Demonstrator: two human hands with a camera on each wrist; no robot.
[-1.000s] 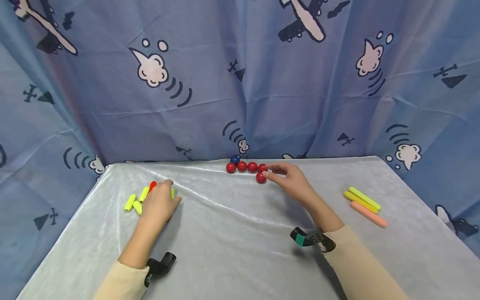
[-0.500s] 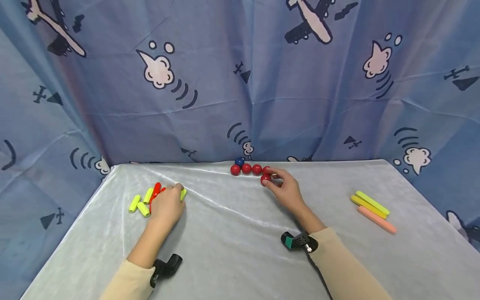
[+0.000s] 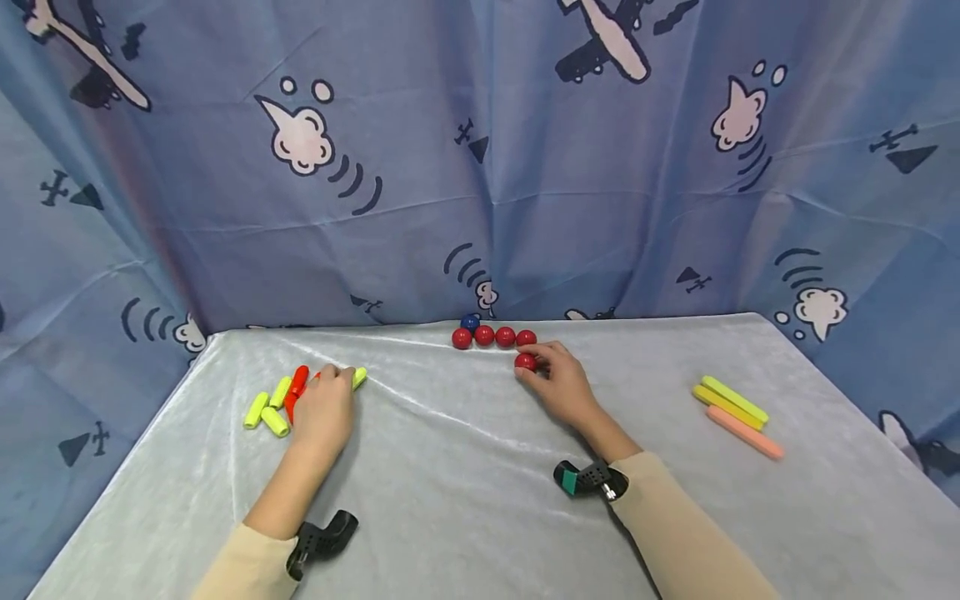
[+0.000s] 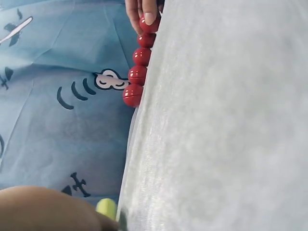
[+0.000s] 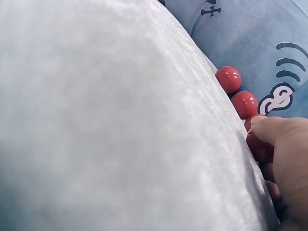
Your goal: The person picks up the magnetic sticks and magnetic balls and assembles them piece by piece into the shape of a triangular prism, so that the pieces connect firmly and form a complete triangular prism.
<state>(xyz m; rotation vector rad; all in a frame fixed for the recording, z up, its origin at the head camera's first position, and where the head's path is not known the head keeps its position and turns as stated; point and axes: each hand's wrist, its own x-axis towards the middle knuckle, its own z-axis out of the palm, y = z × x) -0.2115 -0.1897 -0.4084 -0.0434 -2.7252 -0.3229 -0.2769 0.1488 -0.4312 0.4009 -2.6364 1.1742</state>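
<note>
No text, label, brand, number or sign can be read anywhere.

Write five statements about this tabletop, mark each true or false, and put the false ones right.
1. The right hand pinches a red ball. True.
2. Four other red balls form a row. True.
3. The blue ball stands nearer the person than that row. False: the blue ball is behind it.
4. All three long sticks are blue. False: two are yellowish, one is salmon.
5. The left hand is at the short red and yellow-green pieces. True.

five red balls [image 4: 142,56], blue curtain [image 4: 72,130], white cloth [image 4: 221,115]
</note>
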